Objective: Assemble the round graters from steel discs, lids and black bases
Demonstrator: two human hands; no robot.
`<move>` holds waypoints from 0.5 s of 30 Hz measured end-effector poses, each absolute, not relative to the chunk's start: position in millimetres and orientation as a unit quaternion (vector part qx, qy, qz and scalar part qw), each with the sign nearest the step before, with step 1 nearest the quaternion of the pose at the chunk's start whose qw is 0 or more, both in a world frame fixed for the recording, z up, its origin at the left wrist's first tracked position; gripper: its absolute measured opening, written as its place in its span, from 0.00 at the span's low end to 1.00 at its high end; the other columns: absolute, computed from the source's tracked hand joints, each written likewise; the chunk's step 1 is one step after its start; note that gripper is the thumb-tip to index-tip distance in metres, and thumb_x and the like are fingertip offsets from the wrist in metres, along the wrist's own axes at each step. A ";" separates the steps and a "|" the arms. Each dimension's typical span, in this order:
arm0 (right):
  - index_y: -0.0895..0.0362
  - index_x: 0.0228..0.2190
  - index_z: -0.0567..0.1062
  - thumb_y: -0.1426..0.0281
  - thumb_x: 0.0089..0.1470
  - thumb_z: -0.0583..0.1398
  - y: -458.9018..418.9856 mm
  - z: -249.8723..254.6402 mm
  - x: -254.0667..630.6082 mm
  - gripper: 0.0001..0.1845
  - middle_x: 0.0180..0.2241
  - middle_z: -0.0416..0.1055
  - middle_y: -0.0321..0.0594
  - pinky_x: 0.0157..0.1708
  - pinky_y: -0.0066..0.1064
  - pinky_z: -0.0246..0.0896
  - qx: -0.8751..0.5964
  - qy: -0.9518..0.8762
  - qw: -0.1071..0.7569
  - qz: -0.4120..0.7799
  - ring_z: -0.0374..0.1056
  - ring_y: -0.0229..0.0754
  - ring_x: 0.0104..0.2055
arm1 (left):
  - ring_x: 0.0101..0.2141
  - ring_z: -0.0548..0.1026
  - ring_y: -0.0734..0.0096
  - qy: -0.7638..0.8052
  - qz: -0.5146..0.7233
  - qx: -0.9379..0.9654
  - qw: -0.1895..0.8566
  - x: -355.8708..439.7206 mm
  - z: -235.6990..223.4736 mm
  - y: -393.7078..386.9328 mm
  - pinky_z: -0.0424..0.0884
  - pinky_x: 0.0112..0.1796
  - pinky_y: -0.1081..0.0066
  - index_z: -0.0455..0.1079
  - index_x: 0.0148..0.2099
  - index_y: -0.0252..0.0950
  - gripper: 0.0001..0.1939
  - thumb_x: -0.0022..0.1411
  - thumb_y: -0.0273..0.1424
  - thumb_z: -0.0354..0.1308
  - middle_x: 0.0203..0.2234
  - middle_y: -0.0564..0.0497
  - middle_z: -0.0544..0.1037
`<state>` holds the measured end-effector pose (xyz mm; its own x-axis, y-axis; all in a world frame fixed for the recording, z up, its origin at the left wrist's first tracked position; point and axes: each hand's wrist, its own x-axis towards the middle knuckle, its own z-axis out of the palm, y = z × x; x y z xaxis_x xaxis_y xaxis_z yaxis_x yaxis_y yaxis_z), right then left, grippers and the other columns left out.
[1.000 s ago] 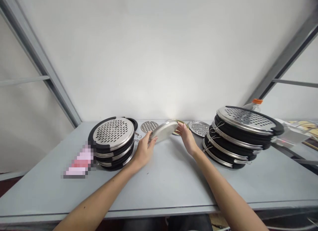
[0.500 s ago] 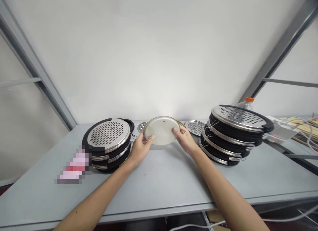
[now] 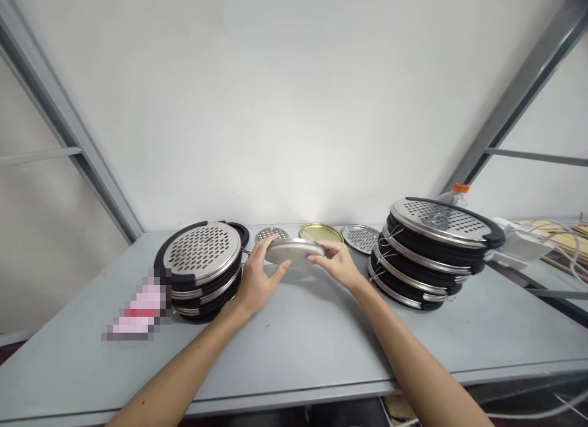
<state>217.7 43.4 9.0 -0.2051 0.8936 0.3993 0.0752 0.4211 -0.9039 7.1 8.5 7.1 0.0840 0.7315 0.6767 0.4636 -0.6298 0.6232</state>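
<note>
Between both hands is a shallow round lid [image 3: 294, 253], pale on the face toward me with a shiny metal rim. It is raised over the table and tilted so that it looks like a thin oval. My left hand [image 3: 261, 274] grips its left edge, thumb underneath and fingers on top. My right hand [image 3: 337, 261] pinches its right edge between thumb and fingers. Behind it lie a perforated metal disc [image 3: 272, 233], a gold-coloured round lid [image 3: 321, 232] and a silver grater disc [image 3: 361, 238].
A stack of black-rimmed round graters [image 3: 202, 249] stands at left, a taller leaning stack [image 3: 441, 222] at right. Blurred-out pink item [image 3: 140, 310] lies at far left. An orange-capped bottle [image 3: 460, 188], a white box [image 3: 523, 246] and cables are behind the right stack, on the grey table [image 3: 275, 353].
The lid was turned to show its pale face half a second ago, then tipped flatter and lowered slightly. Both hands stay on its edges, and the gold-coloured lid behind shows more fully.
</note>
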 end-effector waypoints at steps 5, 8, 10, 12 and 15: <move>0.57 0.30 0.80 0.60 0.42 0.67 40.7 5.3 213.5 0.15 0.26 0.74 0.36 0.34 0.34 0.61 -0.385 -0.712 0.501 0.306 0.67 0.44 0.31 | 0.52 0.69 0.62 0.402 0.514 0.753 0.083 6.3 9.7 7.2 0.64 0.53 0.62 0.63 0.56 0.39 0.19 0.63 0.32 0.56 0.50 0.46 0.71; 0.56 0.32 0.80 0.60 0.44 0.66 37.0 7.3 211.6 0.14 0.29 0.76 0.38 0.36 0.35 0.62 -0.383 -0.728 0.496 0.278 0.69 0.46 0.33 | 0.50 0.70 0.64 0.396 0.517 0.754 0.087 4.9 11.7 9.2 0.65 0.52 0.63 0.65 0.54 0.39 0.15 0.65 0.31 0.53 0.48 0.47 0.73; 0.56 0.34 0.80 0.60 0.45 0.66 36.2 8.2 210.7 0.16 0.32 0.77 0.39 0.38 0.36 0.63 -0.385 -0.729 0.495 0.275 0.70 0.48 0.35 | 0.47 0.72 0.65 0.396 0.521 0.750 0.093 4.7 12.6 10.0 0.66 0.50 0.65 0.67 0.51 0.38 0.12 0.65 0.30 0.52 0.45 0.47 0.75; 0.57 0.37 0.79 0.60 0.46 0.65 37.7 7.5 210.1 0.18 0.35 0.77 0.41 0.42 0.38 0.63 -0.395 -0.721 0.497 0.279 0.71 0.49 0.39 | 0.45 0.73 0.65 0.400 0.528 0.743 0.100 5.9 12.5 9.8 0.67 0.48 0.66 0.68 0.49 0.38 0.11 0.65 0.30 0.53 0.42 0.48 0.76; 0.57 0.45 0.75 0.59 0.47 0.65 42.5 3.5 209.4 0.24 0.44 0.75 0.44 0.47 0.41 0.63 -0.407 -0.708 0.495 0.296 0.70 0.50 0.45 | 0.44 0.73 0.64 0.422 0.555 0.706 0.122 9.7 10.3 8.6 0.67 0.48 0.66 0.69 0.47 0.37 0.11 0.64 0.32 0.55 0.41 0.48 0.76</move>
